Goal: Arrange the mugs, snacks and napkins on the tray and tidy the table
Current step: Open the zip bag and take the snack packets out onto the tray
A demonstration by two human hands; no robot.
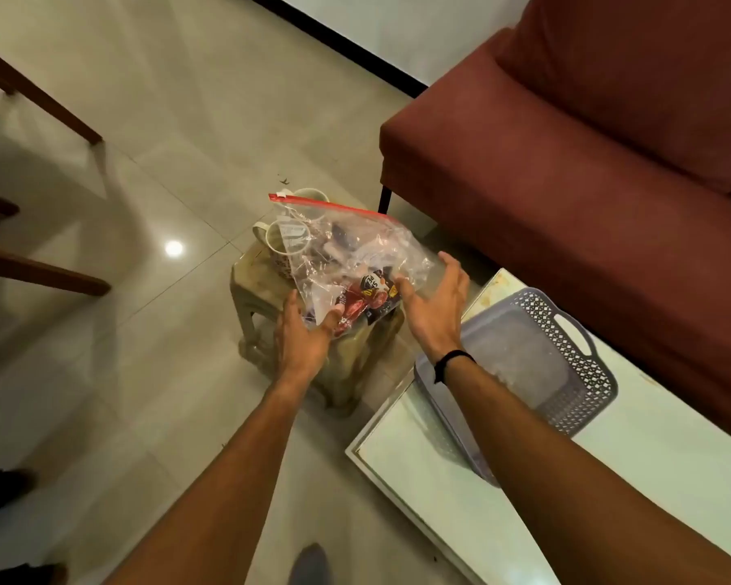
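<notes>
Both forearms reach forward and down from the bottom edge, bare, a dark band [452, 360] on the right wrist. Left hand [302, 331] palm-down, fingers curled onto the near lower corner of a clear zip bag [355, 255], thumb pressed against the plastic; looks like a grip on the bag. Right hand [435, 301] spread, fingers extended and apart, palm against the bag's right side; laid flat on it, not closed around it.

Bag has a red seal strip along its top edge and holds snack packets [366, 291] in red and dark wrappers, bunched at the lower end. It sits tilted on a small pale stool [262, 285] standing on the tiled floor [165, 120].

Two mugs on the stool behind the bag: one patterned mug [280, 247] seen partly through the plastic, handle to the left; a second mug [311, 195] just beyond it, mostly hidden.

Right of the stool, a white table [672, 479] carries a grey plastic tray [566, 361] with latticed walls and a cut-out handle. Dark red sofa [587, 162] behind the table. Wooden chair legs [39, 276] at far left.
</notes>
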